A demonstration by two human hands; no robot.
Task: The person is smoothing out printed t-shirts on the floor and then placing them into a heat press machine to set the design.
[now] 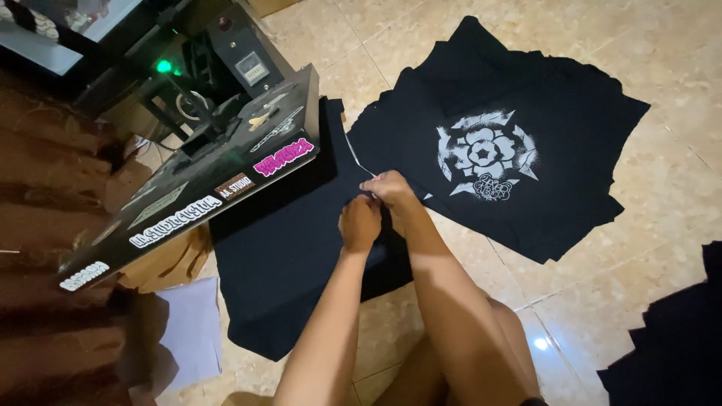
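Our left hand (pixel 359 223) and right hand (pixel 389 188), fingers closed, pinch a thin sheet (pixel 359 159) over the shirt (pixel 286 248) beneath the open press (pixel 203 169), peeling it.

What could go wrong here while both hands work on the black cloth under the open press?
1. The raised press plate hangs just beside the left hand and right hand; it may be hot.
2. The black shirt could shift or wrinkle.
3. The printed shirts lie on the bare tiled floor and may pick up dirt.
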